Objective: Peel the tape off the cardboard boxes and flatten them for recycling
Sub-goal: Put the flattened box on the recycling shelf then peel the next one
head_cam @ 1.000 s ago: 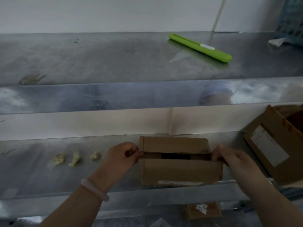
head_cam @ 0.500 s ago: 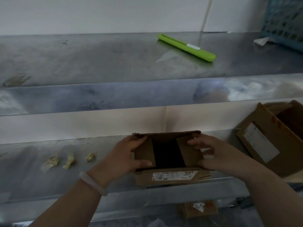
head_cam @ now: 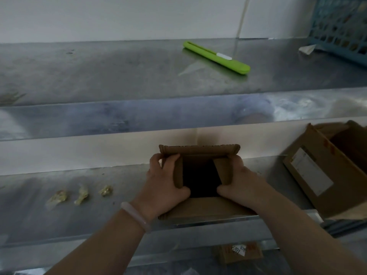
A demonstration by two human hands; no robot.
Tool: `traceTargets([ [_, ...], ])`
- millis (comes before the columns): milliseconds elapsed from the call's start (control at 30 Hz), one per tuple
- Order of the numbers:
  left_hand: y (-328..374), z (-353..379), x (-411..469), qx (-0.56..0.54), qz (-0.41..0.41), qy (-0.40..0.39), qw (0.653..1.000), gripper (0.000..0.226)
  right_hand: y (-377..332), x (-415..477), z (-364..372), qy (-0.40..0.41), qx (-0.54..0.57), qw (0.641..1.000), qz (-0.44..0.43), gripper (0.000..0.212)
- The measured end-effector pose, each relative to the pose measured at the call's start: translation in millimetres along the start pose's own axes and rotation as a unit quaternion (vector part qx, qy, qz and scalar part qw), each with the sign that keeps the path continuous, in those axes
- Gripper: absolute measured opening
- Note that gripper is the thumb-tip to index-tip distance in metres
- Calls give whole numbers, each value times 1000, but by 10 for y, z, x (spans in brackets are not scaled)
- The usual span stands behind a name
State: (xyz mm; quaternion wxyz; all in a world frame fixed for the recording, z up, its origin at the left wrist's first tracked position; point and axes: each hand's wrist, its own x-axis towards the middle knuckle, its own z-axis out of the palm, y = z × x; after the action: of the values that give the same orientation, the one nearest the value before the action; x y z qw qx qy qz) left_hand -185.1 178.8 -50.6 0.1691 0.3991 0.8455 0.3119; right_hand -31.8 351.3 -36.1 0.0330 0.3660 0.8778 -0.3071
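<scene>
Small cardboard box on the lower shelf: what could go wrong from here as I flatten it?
The small cardboard box sits at the front edge of the lower shelf; pressing down could tip it off.
The left hand and right hand grip its side flaps, thumbs inside; collapsing walls might pinch them.
The larger box near the right forearm could get knocked.

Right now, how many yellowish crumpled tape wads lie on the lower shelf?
3, in a row on the lower shelf, left of the left hand: left wad, middle wad, right wad. Others may be hidden behind the box.
</scene>
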Motion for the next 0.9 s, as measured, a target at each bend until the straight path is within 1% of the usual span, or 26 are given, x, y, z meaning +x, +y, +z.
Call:
traceTargets([
  [67,-22,-52,-60,-57,53,37,996,89,58,-55,-100,-18,107,994,0,83],
  [100,-21,-85,-91,-80,88,46,992,91,91,-90,-165,-26,166,986,-6,80],
  [167,-20,-163,-137,-148,142,27,978,94,170,-156,-274,-31,265,963,-30,80],
  [200,-28,-199,-153,-175,153,9,972,95,232,-188,-304,-33,304,952,-36,83],
  [267,-85,-235,-185,-171,175,-14,969,95,395,-241,-295,-62,384,921,-36,85],
  [300,-122,-237,-207,-145,188,-26,971,95,480,-259,-268,-86,454,886,-35,81],
  [333,-166,-227,-236,-113,202,-39,972,96,553,-269,-241,-109,543,832,-29,72],
  [367,-212,-213,-268,-81,217,-50,971,97,615,-277,-215,-124,626,770,-17,61],
  [400,-250,-198,-298,-50,231,-60,970,99,674,-279,-194,-125,683,720,3,52],
  [433,-275,-184,-328,-20,244,-68,967,100,737,-275,-174,-113,711,694,26,51],
  [467,-291,-171,-352,9,259,-74,963,101,791,-268,-162,-96,711,694,53,55],
  [500,-297,-155,-370,40,280,-75,956,102,835,-261,-153,-80,689,716,79,59],
  [567,-294,-110,-393,97,333,-63,936,98,876,-246,-146,-81,619,774,109,62],
  [600,-287,-86,-401,116,355,-57,926,91,871,-240,-143,-84,587,796,124,61],
  [667,-268,-48,-407,130,375,-47,917,76,874,-224,-130,-73,549,820,146,50],
  [733,-276,-29,-412,112,377,-40,919,69,916,-196,-108,-73,542,826,140,45],
  [800,-313,-7,-430,79,377,-40,922,63,959,-201,-87,-68,555,817,141,40],
  [900,-358,79,-421,63,340,-43,937,61,1062,-188,-6,-50,566,810,147,44],
])
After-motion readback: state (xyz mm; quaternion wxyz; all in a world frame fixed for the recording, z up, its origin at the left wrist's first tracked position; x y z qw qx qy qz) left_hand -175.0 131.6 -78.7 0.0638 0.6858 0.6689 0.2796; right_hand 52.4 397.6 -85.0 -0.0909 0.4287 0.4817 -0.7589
